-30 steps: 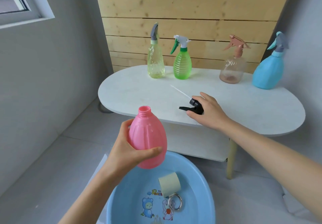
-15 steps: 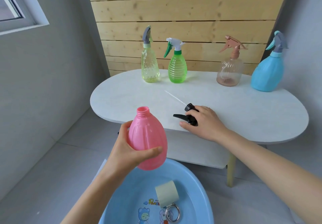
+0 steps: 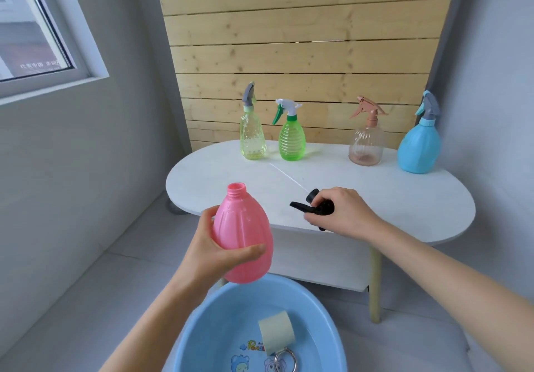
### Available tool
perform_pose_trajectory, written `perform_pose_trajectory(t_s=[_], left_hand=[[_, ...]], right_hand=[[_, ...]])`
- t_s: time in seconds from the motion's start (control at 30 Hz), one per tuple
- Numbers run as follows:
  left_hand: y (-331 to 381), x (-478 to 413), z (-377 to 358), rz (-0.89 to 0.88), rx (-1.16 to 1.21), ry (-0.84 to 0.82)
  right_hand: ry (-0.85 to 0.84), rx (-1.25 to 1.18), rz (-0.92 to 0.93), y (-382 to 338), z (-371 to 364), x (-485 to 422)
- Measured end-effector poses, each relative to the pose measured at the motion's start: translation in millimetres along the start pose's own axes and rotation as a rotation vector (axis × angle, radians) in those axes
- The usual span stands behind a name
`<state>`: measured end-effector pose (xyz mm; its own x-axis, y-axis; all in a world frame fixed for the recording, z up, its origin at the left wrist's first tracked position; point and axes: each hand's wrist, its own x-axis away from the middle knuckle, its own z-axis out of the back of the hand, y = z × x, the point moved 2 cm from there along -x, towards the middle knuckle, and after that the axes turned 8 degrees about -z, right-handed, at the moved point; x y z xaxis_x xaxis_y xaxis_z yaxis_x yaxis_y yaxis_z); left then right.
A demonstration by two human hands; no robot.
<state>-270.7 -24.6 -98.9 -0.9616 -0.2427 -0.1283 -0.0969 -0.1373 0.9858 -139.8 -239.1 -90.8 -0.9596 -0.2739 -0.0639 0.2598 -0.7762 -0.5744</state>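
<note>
My left hand [image 3: 215,251] grips a pink plastic bottle [image 3: 242,231] upright, its neck open with no cap, above the rim of a blue basin [image 3: 231,311]. My right hand [image 3: 344,214] curls round a black spray trigger head [image 3: 313,208] near the front edge of the white oval table [image 3: 404,195]. A thin clear dip tube [image 3: 286,175] runs from the head back across the tabletop. The head sits to the right of the bottle neck, apart from it.
Along the table's back stand a yellow-green spray bottle [image 3: 252,137], a green one [image 3: 291,140], a clear brownish one [image 3: 366,146] and a blue one [image 3: 419,149]. The basin holds water, a pale cup [image 3: 276,332] and a metal ring [image 3: 284,360]. A lower shelf [image 3: 318,267] lies under the tabletop.
My right hand has closed round the trigger head and drawn it toward the table's front edge. The pink bottle stays in my left hand. The camera has tilted upward.
</note>
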Motion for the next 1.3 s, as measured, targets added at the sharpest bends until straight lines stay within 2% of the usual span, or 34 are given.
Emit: perform_pose_trajectory(t_s=[0.1, 0.37, 0.53, 0.67, 0.87, 1.17, 1.3], left_hand=[[18.9, 10.4, 4.1, -0.016, -0.013, 0.005], [60.4, 35.6, 13.7, -0.040, -0.014, 0.024], [77.0, 53.7, 19.6, -0.058, -0.017, 0.028], [79.5, 64.7, 21.3, -0.061, -0.011, 0.023], [73.1, 72.4, 22.6, -0.055, -0.038, 0.020], [54.8, 76.8, 29.6, -0.061, -0.088, 0.018], [47.1, 75.6, 34.3, -0.069, -0.137, 0.011]], right_hand=[[-0.064, -0.132, 0.008, -22.7, 27.0, 24.7], [-0.055, -0.330, 0.040, -76.6, 82.8, 77.8], [0.007, -0.429, 0.151, -100.7, 115.9, 108.9], [-0.074, -0.532, 0.210, -108.2, 134.5, 126.4], [-0.073, -0.563, 0.223, -100.3, 141.0, 139.8], [-0.049, -0.449, 0.182, -96.7, 130.3, 138.5], [-0.088, -0.417, 0.208, -111.4, 132.5, 134.1]])
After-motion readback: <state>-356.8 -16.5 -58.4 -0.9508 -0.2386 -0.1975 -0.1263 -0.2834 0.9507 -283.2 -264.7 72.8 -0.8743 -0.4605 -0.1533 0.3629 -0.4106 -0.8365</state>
